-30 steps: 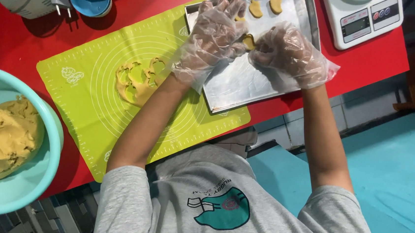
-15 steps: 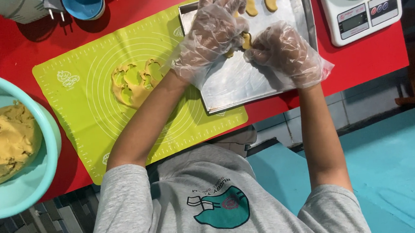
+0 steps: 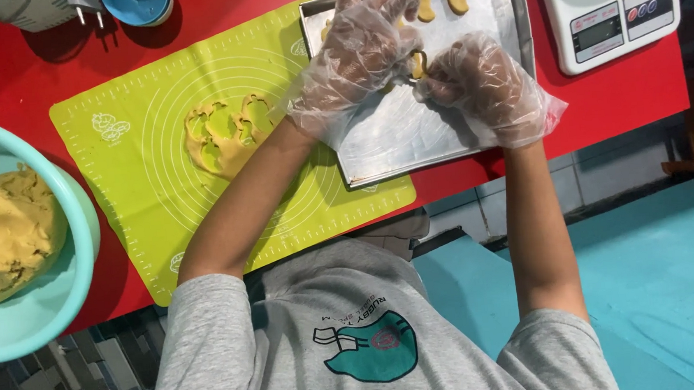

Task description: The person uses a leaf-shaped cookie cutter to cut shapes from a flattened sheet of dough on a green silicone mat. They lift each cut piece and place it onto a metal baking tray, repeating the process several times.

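Left hand [image 3: 356,54]: my gloved fingers pinch one side of the dough piece [image 3: 417,65].
Right hand [image 3: 478,81]: mine closes on its other side.
Baking tray [image 3: 408,136]: directly under my grip.
Rolled dough [image 3: 226,130]: left of my grip, on green mat [image 3: 139,178].

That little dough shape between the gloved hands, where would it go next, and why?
Probably down onto the bare metal of the baking tray, beside the two cut pieces already lying at its far end. Both hands, the left hand and the right hand, hold the dough piece just above the tray.
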